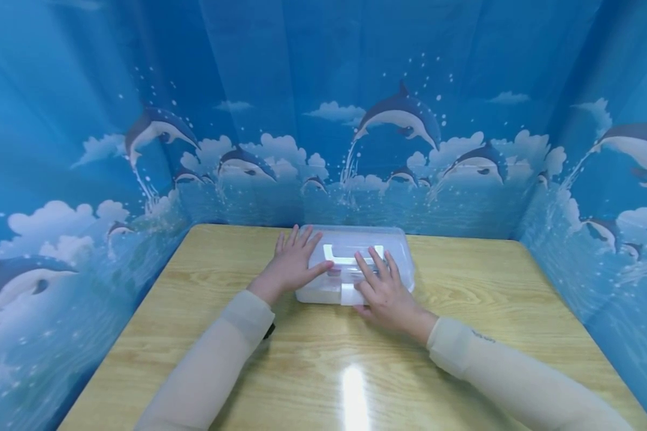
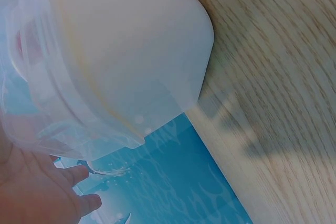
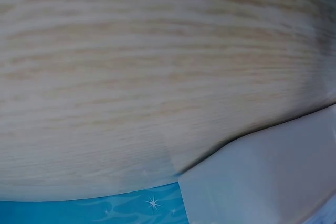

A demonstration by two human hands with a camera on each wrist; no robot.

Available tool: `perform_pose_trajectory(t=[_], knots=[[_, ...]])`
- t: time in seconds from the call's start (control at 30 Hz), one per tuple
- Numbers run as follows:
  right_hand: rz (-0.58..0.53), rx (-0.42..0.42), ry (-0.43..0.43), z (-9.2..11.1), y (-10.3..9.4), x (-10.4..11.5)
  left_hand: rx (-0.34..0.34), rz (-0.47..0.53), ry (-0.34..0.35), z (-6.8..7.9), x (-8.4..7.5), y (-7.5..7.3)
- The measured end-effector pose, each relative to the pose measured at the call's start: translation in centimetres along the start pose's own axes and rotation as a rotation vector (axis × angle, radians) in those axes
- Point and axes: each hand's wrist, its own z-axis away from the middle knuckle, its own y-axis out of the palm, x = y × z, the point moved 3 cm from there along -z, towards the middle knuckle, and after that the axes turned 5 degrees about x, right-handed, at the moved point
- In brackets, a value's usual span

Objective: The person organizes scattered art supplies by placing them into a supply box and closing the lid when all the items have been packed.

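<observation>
A plastic storage box (image 1: 314,293) with a clear lid and a white base stands near the table's far edge. On its lid lies a white handle (image 1: 347,261), and a white latch (image 1: 350,294) sits at the front. My left hand (image 1: 291,263) rests spread over the lid's left side. My right hand (image 1: 386,296) has its longer fingers stretched over the front right of the lid, with the index finger bent beside the latch and the thumb low at the front. In the left wrist view, the fingers of that hand (image 2: 31,190) lie along the lid. The right wrist view shows only the box's side (image 3: 252,182), not the hand.
The box stands on a wood-grain table (image 1: 313,371). A blue curtain (image 1: 280,72) printed with dolphins hangs behind the table and along both sides. A small dark object (image 1: 269,331) shows under the left cuff.
</observation>
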Motion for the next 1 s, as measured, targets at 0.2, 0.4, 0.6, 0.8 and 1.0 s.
perform_pose_trajectory(t=[0.2, 0.4, 0.6, 0.8, 1.0], knots=[[-0.006, 0.028, -0.002, -0.25, -0.17, 0.12, -0.002, 0.000, -0.001, 0.00, 0.04, -0.15], [-0.025, 0.037, 0.002, -0.11, -0.03, 0.21, 0.003, -0.004, -0.002, 0.07, -0.02, -0.20], [-0.027, 0.055, 0.002, 0.05, 0.05, 0.23, 0.012, -0.003, -0.001, 0.00, 0.03, 0.03], [-0.008, 0.055, -0.006, 0.23, 0.09, 0.26, 0.015, 0.000, -0.001, -0.06, -0.01, 0.11], [-0.009, 0.084, 0.002, 0.29, 0.21, 0.16, 0.009, 0.000, -0.004, -0.03, -0.01, 0.05]])
